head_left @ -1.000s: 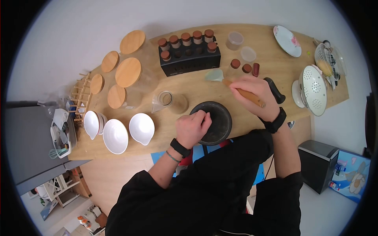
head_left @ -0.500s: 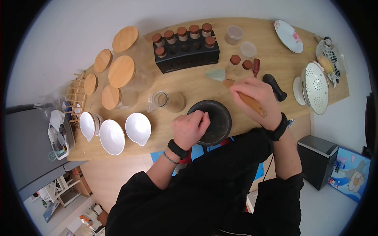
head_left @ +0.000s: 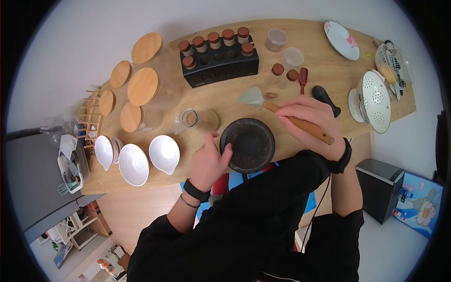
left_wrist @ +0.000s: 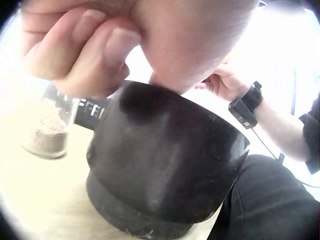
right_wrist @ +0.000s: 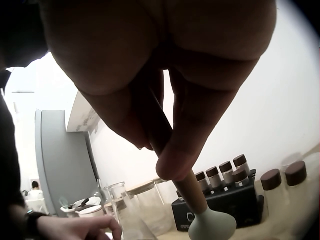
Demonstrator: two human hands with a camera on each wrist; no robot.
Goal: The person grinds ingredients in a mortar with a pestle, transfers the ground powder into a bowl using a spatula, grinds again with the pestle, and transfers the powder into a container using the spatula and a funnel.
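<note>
My right hand [head_left: 314,123] grips the wooden handle [head_left: 310,128] of a spatula with a pale green head [head_left: 252,96]. That head hangs over the table beyond a dark stone mortar [head_left: 249,162], pointing left. At the mortar's left side is my left hand [head_left: 210,162], its thumb overlapping the rim in the head view and its index finger held apart. In the left wrist view its other fingers [left_wrist: 102,50] bend just above the rim and hold nothing. A glass carafe [head_left: 189,118] with brownish powder in its base stands beyond the left hand.
A black pestle [head_left: 325,100], a dark red scoop [head_left: 303,81] and a cork [head_left: 271,95] lie nearby. Behind stands a black rack [head_left: 221,73] of lidded jars. White bowls [head_left: 164,155] and wooden-lidded canisters [head_left: 143,87] are at left, a white colander [head_left: 376,101] at right.
My left hand has moved left from over the mortar to its rim, and its thumb and index finger have spread. The spatula has shifted slightly left at its head; a cork shows beside it.
</note>
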